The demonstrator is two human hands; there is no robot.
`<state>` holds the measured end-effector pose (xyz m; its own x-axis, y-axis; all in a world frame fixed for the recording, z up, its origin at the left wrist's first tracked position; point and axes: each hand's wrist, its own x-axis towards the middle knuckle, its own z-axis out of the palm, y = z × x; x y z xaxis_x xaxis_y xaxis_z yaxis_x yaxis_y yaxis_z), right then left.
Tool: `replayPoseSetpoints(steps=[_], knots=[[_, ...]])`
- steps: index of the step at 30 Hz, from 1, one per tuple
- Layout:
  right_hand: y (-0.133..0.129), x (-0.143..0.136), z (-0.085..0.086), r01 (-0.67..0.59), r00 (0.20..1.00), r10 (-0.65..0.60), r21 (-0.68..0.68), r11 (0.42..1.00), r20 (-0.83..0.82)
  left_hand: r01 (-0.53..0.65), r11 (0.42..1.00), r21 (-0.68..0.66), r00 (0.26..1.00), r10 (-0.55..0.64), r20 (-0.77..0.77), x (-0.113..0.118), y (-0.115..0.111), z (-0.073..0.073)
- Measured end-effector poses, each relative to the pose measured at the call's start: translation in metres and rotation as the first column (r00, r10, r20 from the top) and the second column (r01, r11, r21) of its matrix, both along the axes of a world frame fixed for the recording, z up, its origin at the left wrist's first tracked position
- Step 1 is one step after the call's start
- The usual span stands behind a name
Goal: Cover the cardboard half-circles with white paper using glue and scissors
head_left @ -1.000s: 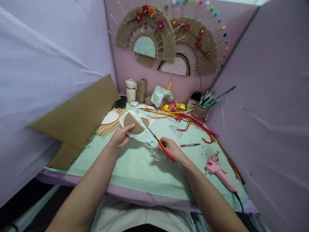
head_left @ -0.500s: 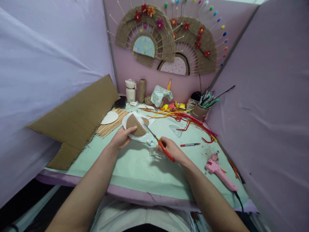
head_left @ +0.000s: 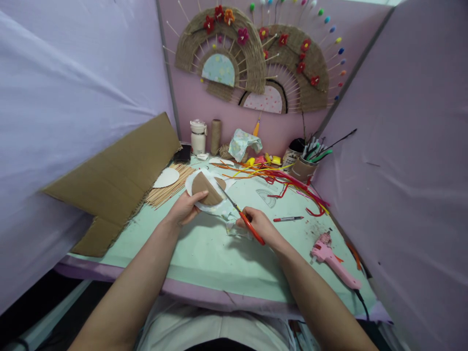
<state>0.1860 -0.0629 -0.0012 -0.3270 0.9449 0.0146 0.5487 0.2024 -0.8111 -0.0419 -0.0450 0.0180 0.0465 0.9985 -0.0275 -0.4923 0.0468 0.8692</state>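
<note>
My left hand (head_left: 187, 205) grips a half-round piece of brown cardboard (head_left: 205, 189) together with the pale fabric (head_left: 223, 210) that sticks out around it; the thumb presses on the cardboard. In my right hand (head_left: 258, 224) is a pair of scissors (head_left: 250, 226) with orange-red handles. Its blades point up and to the left, lying along the straight edge of the cardboard at the fabric. They look nearly closed. A loose, crumpled part of the fabric hangs beside my right fingers. Another bit of brown cardboard shows just behind the blades.
A pink glue gun (head_left: 332, 261) with its cord lies at the right. Nearer the middle are a marker (head_left: 288, 219) and a protractor (head_left: 266, 198). Thin wooden sticks (head_left: 161, 196) and a large cardboard sheet (head_left: 117, 170) are at the left. Colourful pipe cleaners (head_left: 292, 178) spread behind.
</note>
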Motion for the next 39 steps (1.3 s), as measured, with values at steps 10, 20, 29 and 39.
replayPoseSetpoints(steps=[10,20,29,39], knots=[[-0.0024,0.0004,0.0024,-0.012,1.000,0.012,-0.006,1.000,0.007,0.005,0.999,0.037,1.000,-0.003,-0.030,-0.0005,-0.0004,-0.0009],[-0.0036,-0.0002,0.0037,-0.037,0.999,0.038,-0.031,0.999,0.035,0.056,0.998,0.033,0.996,-0.053,-0.067,0.0000,-0.0017,-0.0002],[-0.0036,0.0004,0.0028,-0.075,0.997,0.076,-0.025,0.997,0.031,0.100,0.995,0.015,0.991,-0.098,-0.087,-0.0001,-0.0023,-0.0003],[-0.0052,-0.0009,0.0069,-0.061,0.998,0.062,-0.031,0.998,0.032,0.142,0.989,-0.039,0.981,-0.146,-0.128,0.0004,-0.0057,-0.0011]])
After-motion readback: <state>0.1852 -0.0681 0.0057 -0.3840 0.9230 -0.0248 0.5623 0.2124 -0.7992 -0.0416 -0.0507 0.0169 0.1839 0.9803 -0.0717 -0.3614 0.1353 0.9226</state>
